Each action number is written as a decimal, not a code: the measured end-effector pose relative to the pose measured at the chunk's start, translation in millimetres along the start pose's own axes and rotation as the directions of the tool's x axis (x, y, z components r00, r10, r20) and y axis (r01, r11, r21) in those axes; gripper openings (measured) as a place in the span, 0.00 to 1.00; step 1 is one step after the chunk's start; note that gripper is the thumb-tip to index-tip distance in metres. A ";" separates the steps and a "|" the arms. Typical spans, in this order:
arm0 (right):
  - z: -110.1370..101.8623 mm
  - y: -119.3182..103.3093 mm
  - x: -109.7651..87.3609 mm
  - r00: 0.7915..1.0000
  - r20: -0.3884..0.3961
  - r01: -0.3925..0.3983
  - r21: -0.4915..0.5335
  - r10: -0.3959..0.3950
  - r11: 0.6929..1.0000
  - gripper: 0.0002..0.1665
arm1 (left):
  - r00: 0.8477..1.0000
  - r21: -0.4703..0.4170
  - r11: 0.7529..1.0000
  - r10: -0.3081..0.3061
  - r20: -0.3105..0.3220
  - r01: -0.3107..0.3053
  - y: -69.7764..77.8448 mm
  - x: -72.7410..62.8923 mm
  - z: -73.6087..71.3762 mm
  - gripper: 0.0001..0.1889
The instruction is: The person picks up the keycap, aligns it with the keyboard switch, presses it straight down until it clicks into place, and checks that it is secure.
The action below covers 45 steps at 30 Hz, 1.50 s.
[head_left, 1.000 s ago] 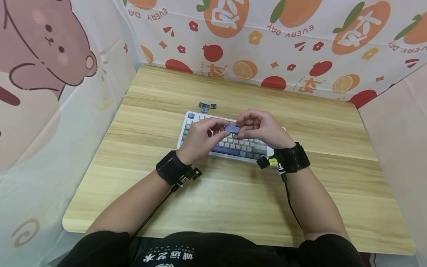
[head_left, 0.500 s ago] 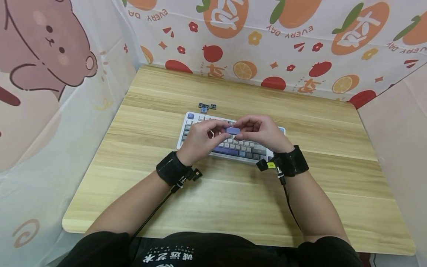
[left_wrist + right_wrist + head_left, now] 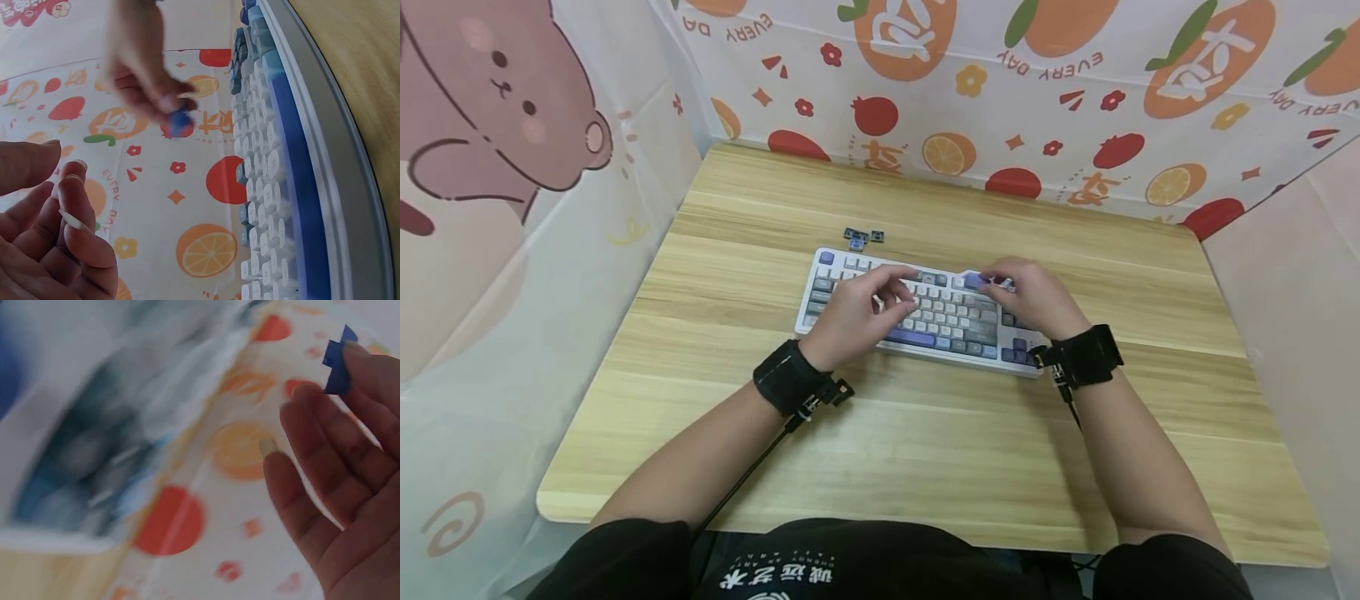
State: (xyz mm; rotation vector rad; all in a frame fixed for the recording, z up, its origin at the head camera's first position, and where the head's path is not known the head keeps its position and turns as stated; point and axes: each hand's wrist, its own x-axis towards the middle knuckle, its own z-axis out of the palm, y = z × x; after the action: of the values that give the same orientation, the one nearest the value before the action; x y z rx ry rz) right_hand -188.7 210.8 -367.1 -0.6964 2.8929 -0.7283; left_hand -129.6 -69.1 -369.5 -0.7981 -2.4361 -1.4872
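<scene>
A purple-blue keycap (image 3: 976, 281) is pinched between the thumb and fingers of my right hand (image 3: 1037, 298), over the upper right part of a white keyboard (image 3: 951, 312). In the right wrist view the keycap (image 3: 339, 367) shows side-on at the fingertips. The left wrist view shows it blurred, as a blue keycap (image 3: 180, 122). Above the keyboard's left half, my left hand (image 3: 857, 321) has loosely bent fingers, with a gap between thumb and fingertips and nothing held. The keyboard carries white, grey and purple keycaps. Part of it is hidden beneath both hands.
Several small dark blue pieces, apparently key switches (image 3: 856, 239), lie just behind the keyboard's left end. The wooden table (image 3: 917, 458) meets a fruit-printed cloth (image 3: 970, 100) at its back edge. Black straps with cameras and cables sit on both wrists.
My right hand has moved right, away from my left, carrying the keycap. Earlier both hands held the keycap between them; the left has let go and stays in nearly the same place.
</scene>
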 end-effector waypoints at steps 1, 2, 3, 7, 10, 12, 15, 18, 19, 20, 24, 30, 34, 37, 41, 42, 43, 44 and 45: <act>0.9 8.0 -0.1 1.000 0.003 -0.012 -0.020 0.012 1.000 0.13 | 1.000 0.004 1.000 0.001 0.002 -0.001 -0.3 0.1 0.2 0.18; 2.5 15.1 -0.3 1.000 0.009 -0.018 -0.039 0.018 0.999 0.12 | 1.000 0.011 1.000 -0.001 0.006 0.001 -0.5 0.1 0.3 0.18; 4.0 20.7 -0.8 1.000 0.019 -0.021 -0.052 0.022 0.998 0.12 | 1.000 0.016 1.000 -0.003 0.011 0.003 -0.8 0.0 0.5 0.17; 10.8 33.4 -2.2 0.997 0.073 -0.031 -0.079 0.037 0.996 0.11 | 0.999 0.044 0.999 -0.015 0.033 0.014 -3.4 0.0 2.0 0.17; 14.4 36.1 -2.9 0.995 0.090 -0.041 -0.063 0.047 0.997 0.10 | 0.999 0.048 0.999 -0.024 0.046 0.022 -6.1 -0.9 3.3 0.17; 14.8 36.2 -3.2 0.995 0.086 -0.045 -0.045 0.048 0.998 0.10 | 0.998 0.047 0.998 -0.032 0.058 0.029 -7.7 -1.4 4.0 0.17; 14.5 36.2 -2.7 0.995 0.089 -0.038 -0.025 0.040 0.999 0.09 | 0.996 0.054 0.998 -0.044 0.076 0.040 -10.4 -1.8 5.4 0.17; 13.5 35.0 -1.0 0.995 0.092 -0.025 -0.032 0.027 0.999 0.09 | 0.994 0.062 0.997 -0.054 0.090 0.049 -13.0 -1.5 6.7 0.16; 13.1 34.0 -0.1 0.995 0.093 -0.019 -0.033 0.022 0.999 0.08 | 0.994 0.064 0.997 -0.058 0.092 0.053 -13.4 -1.4 6.8 0.16; 12.9 33.5 1.4 0.995 0.099 -0.023 -0.030 0.026 0.999 0.08 | 0.994 0.065 0.996 -0.061 0.094 0.055 -13.5 -1.3 7.0 0.16; 9.2 32.3 10.2 0.985 0.162 -0.064 -0.004 0.064 0.998 0.04 | 0.992 0.067 0.996 -0.073 0.105 0.066 -14.5 -1.1 7.6 0.17; 1.0 35.8 25.0 0.948 0.283 -0.176 0.086 0.146 0.981 0.03 | 0.985 0.083 0.992 -0.105 0.137 0.094 -18.1 -0.7 9.7 0.17; -2.3 41.3 29.6 0.924 0.347 -0.228 0.157 0.162 0.961 0.04 | 0.980 0.095 0.990 -0.118 0.160 0.104 -19.4 -0.5 9.9 0.16; -3.5 44.8 32.9 0.906 0.381 -0.269 0.173 0.187 0.948 0.05 | 0.976 0.102 0.989 -0.128 0.175 0.112 -19.8 -0.6 9.7 0.16; -3.7 46.3 38.0 0.883 0.404 -0.305 0.107 0.239 0.946 0.07 | 0.972 0.100 0.987 -0.140 0.189 0.122 -20.5 -0.4 9.3 0.16; -3.4 46.6 39.0 0.880 0.402 -0.312 0.084 0.254 0.946 0.08 | 0.971 0.099 0.987 -0.142 0.191 0.125 -20.8 -0.4 9.4 0.16; -3.0 46.7 40.0 0.876 0.400 -0.319 0.062 0.270 0.946 0.09 | 0.971 0.099 0.987 -0.143 0.194 0.126 -21.0 -0.5 9.4 0.16; -2.9 46.6 40.8 0.872 0.398 -0.330 0.043 0.287 0.943 0.12 | 0.970 0.100 0.987 -0.145 0.197 0.127 -21.5 -0.6 9.5 0.16; -2.5 46.8 41.4 0.867 0.395 -0.341 0.030 0.302 0.940 0.15 | 0.969 0.104 0.986 -0.146 0.201 0.127 -22.0 -0.8 9.6 0.16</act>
State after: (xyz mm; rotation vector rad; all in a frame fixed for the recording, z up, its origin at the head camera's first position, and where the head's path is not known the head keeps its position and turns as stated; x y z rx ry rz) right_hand -245.3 230.1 -385.3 -0.2872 2.4987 -0.6051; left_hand -139.4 -68.9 -391.4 -0.8191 -2.7420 -1.3893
